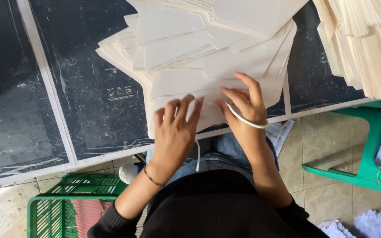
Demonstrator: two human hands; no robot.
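Dark scratched table (89,88) over tiled floor (327,145) bears cream sheets (208,57). Left hand (175,132) and right hand (243,103) press them, fingers open.

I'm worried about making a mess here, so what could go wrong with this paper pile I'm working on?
1. The cream sheet pile is fanned unevenly and its near edge overhangs the dark table, so sheets under the left hand might slide into your lap.
2. The white band looped around the right hand could catch on sheet corners.
3. The second stack leans near the table's edge above the green stool and may topple.
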